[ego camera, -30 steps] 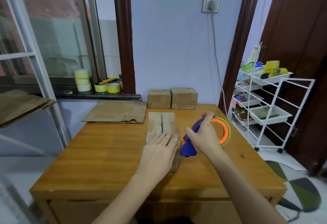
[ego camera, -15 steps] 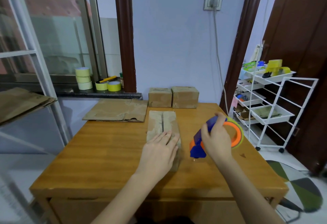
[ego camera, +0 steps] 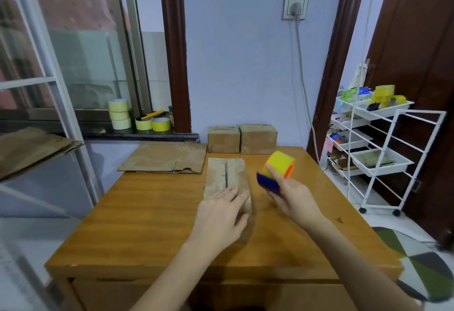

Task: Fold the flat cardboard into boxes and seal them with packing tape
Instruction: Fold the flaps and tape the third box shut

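Note:
A folded cardboard box [ego camera: 226, 175] lies in the middle of the wooden table [ego camera: 147, 212], its top flaps meeting along a dark seam. My left hand [ego camera: 221, 215] rests flat on the near end of the box, fingers straight. My right hand [ego camera: 292, 200] grips a tape dispenser [ego camera: 276, 170] with a blue body, orange wheel and yellow tape roll, held just right of the box and above the table. Flat cardboard sheets [ego camera: 164, 158] lie at the table's far left. Two sealed boxes [ego camera: 242, 138] stand against the wall.
Several rolls of yellow tape [ego camera: 140, 119] sit on the window sill at the left. A white wire trolley [ego camera: 373, 151] with trays stands right of the table. More flat cardboard [ego camera: 32, 146] lies on a shelf at the far left.
My right hand has drawn the tape dispenser away from the box's near end to the right and turned it, so the yellow roll now faces the camera. My left hand stays on the box.

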Available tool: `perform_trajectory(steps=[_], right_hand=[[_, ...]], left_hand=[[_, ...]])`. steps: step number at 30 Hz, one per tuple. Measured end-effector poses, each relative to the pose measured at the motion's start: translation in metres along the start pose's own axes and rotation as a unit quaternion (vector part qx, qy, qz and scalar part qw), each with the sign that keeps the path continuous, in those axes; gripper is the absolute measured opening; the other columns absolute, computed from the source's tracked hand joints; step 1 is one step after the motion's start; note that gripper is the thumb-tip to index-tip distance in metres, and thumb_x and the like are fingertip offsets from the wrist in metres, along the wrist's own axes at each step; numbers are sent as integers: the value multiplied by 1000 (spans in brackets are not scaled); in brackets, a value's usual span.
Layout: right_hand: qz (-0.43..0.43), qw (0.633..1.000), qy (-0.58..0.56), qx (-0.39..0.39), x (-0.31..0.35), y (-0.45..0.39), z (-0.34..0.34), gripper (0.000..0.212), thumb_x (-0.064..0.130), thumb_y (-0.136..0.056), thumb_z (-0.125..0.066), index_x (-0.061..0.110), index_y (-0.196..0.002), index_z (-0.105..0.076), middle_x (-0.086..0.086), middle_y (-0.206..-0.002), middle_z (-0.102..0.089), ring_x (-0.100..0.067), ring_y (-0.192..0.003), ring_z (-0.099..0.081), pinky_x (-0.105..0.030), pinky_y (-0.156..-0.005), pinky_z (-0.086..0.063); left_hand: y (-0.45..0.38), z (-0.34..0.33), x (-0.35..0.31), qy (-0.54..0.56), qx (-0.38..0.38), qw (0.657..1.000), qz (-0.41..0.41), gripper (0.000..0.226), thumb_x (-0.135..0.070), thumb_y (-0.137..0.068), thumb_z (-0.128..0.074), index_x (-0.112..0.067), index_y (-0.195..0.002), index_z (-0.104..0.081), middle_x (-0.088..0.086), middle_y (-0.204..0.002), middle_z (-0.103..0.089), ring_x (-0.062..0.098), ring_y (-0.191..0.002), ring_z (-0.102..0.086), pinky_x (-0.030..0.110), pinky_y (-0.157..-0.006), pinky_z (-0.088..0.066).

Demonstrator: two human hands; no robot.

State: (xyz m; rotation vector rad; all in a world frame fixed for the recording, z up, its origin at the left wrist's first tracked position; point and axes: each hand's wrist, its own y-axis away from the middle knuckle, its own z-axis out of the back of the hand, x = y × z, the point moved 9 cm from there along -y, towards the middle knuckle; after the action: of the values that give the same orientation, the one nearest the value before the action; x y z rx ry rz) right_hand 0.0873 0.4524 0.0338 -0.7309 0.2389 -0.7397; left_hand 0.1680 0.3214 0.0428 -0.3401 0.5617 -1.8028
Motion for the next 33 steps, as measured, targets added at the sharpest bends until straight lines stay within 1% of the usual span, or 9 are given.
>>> perform_trajectory(steps=[4,8,12,15,18,22,26,29,33], right_hand=[[-76,994,-76,28,-12,27,-13,83,13,-82,-74,36,-143,-23,-8,-98,-67,-24,-84,-65,-17,-69,-42],[-168,972,-150,67,-29,50,-18,73,14,-88,-67,47,-132,-19,-8,-130,-52,-28,-110,-57,-31,-86,-46],[-171,971,-144,88,-34,70,-14,78,11,-88,-66,55,-128,-15,-5,-134,-43,-27,-109,-56,-30,-84,-46],[-172,973,-143,56,-37,82,-7,97,3,-86,-65,70,-126,-7,-4,-118,-42,-27,-96,-54,-35,-81,-46],[-199,966,-153,59,-41,97,-9,72,-2,-87,-61,49,-124,-26,-11,-118,-45,-32,-97,-55,-35,-82,-44],[-199,964,-161,75,-36,106,-11,65,-5,-89,-52,47,-121,-29,-8,-115,-48,-23,-84,-55,-29,-75,-43],[-179,970,-164,33,-29,111,-3,88,-8,-83,-57,58,-126,-19,-11,-124,-46,-26,-83,-58,-34,-71,-48],[-169,976,-103,-85,-18,110,27,69,-8,-73,-64,27,-126,-37,-21,-139,-36,-44,-103,-59,-40,-67,-55],[-103,978,-85,-158,25,93,46,45,16,-82,-50,11,-126,-40,-17,-138,-39,-24,-121,-48,-27,-74,-50]], left_hand=[[0,1,0,2,-2,1000,-1,53,-43,-97,-40,-34,-148,-29,-7,-154,-30,7,-141,-29,23,-110,-28],[0,-2,0,0,7,1000,3,54,-42,-96,-40,-35,-148,-28,-8,-154,-29,6,-141,-27,22,-110,-28],[0,-1,2,-8,17,1000,21,56,-45,-91,-41,-37,-146,-32,-12,-153,-32,4,-138,-32,20,-104,-34],[-4,1,4,-5,20,999,36,56,-47,-86,-44,-38,-141,-41,-14,-147,-41,6,-127,-46,20,-93,-41],[-4,-1,5,1,30,999,40,56,-46,-83,-47,-37,-139,-45,-15,-143,-46,8,-122,-50,21,-87,-43],[7,-12,9,16,59,996,69,62,-49,-84,-49,-39,-143,-33,-15,-148,-33,7,-132,-34,23,-95,-37],[5,-12,11,86,105,984,119,61,-49,-86,-52,-43,-144,-32,-13,-154,-20,10,-140,-21,35,-108,-31],[0,1,18,277,76,945,158,53,-36,-89,-59,-45,-138,-40,-12,-154,-18,11,-141,-21,37,-110,-28],[11,31,50,535,-80,803,250,26,-21,-96,-49,-40,-111,-59,-16,-127,-52,-6,-116,-48,13,-95,-36]])
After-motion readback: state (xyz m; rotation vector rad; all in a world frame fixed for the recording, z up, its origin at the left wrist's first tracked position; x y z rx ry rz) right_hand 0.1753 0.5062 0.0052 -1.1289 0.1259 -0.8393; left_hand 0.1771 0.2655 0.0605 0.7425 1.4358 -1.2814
